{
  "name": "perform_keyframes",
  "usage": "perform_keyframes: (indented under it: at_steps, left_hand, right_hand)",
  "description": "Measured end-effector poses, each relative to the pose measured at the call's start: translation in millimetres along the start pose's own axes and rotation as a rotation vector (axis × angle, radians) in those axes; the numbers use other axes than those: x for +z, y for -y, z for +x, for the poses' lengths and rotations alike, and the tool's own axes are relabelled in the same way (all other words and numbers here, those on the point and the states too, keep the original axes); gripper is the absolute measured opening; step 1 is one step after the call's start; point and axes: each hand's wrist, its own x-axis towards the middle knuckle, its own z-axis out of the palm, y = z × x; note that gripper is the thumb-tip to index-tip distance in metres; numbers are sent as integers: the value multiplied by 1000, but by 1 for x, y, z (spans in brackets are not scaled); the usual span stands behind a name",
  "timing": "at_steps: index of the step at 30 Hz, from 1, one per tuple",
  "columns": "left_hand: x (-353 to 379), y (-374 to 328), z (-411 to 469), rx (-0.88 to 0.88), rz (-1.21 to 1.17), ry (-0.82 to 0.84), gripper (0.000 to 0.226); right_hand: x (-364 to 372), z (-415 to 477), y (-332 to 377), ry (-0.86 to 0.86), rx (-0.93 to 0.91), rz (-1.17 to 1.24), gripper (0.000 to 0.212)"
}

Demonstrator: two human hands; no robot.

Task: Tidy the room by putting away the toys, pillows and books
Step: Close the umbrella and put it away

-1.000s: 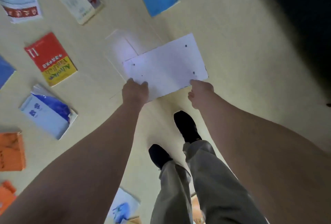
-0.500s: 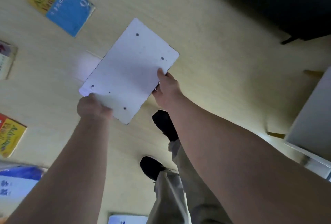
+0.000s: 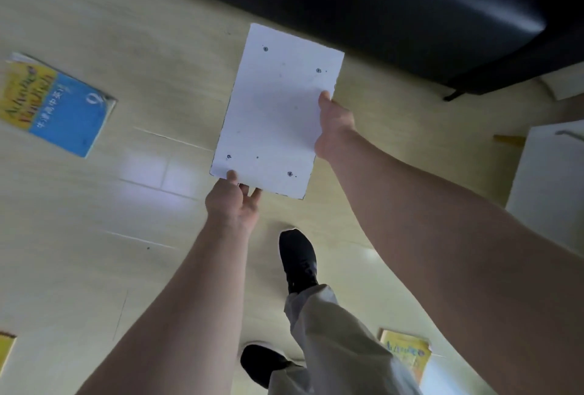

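The sheet [image 3: 275, 110] is plain white with a few tiny dark dots. The left book [image 3: 60, 107] is blue with a yellow band, and the other book [image 3: 406, 353] is mostly yellow. The floor [image 3: 94, 236] is pale yellowish wood grain, the shoes [image 3: 298, 255] are black and the trousers [image 3: 331, 347] light grey-beige.

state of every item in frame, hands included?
white book: closed, off the floor, held by both hands
left hand: pinches the book's near corner
right hand: grips the book's right edge
blue book: closed, flat on the floor, untouched
yellow book: on the floor, partly hidden by the right arm
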Motion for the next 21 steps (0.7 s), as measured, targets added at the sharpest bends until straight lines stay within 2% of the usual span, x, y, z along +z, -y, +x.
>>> perform_keyframes:
  at_steps: [1, 2, 5, 7, 8, 11, 13, 15, 16, 19, 21]
  left_hand:
    - [5, 0, 4, 2, 22, 5, 24]
    - [12, -1, 6, 12, 37, 4, 23]
    - [25, -1, 17, 20, 39, -16, 23]
    - [30, 0, 23, 15, 53, -21, 24]
    - [32, 4, 25, 5, 61, -28, 25]
    - [34, 14, 27, 7, 79, -37, 26]
    - [34, 16, 23, 14, 101, -49, 25]
    - [31, 16, 20, 12, 117, -80, 23]
    - [28, 17, 19, 9, 133, -96, 22]
    - [20, 16, 14, 4, 211, -111, 18]
    - [15, 13, 13, -17, 327, -138, 17]
  right_hand:
    - [-8, 8, 4, 42, 161, 230, 56]
    - [-16, 14, 7, 76, 226, 475, 53]
    - [-21, 24, 14, 93, 141, 370, 53]
    - [-23, 32, 13, 148, 179, 412, 54]
    - [-26, 33, 9, 182, 155, 323, 57]
    - [-25, 42, -10, 65, 17, -40, 73]
    - [-20, 51, -17, 53, 22, -54, 77]
    - [-17, 41, -16, 137, 91, -82, 74]
    - [-13, 38, -17, 189, 44, -179, 72]
    - [-3, 38, -17, 104, -75, -452, 77]
    - [2, 45, -16, 75, -96, -491, 73]
